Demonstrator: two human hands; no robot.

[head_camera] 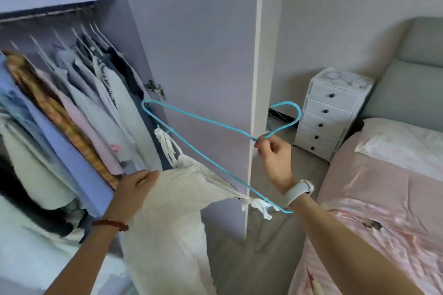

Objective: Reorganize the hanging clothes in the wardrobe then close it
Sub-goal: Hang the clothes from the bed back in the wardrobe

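right hand (273, 151) pinches hanger (203, 124) neck | left hand (137, 187) seemingly grips white garment (172, 211)

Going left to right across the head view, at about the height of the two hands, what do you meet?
Hanging clothes → left hand gripping the white garment → wardrobe door edge → right hand pinching the blue hanger → white drawer unit → bed.

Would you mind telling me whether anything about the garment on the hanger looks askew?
Yes. The blue hanger, held by the right hand, is tipped nearly sideways, and the white garment hangs unevenly from its tied straps, bunched where the left hand grips it.
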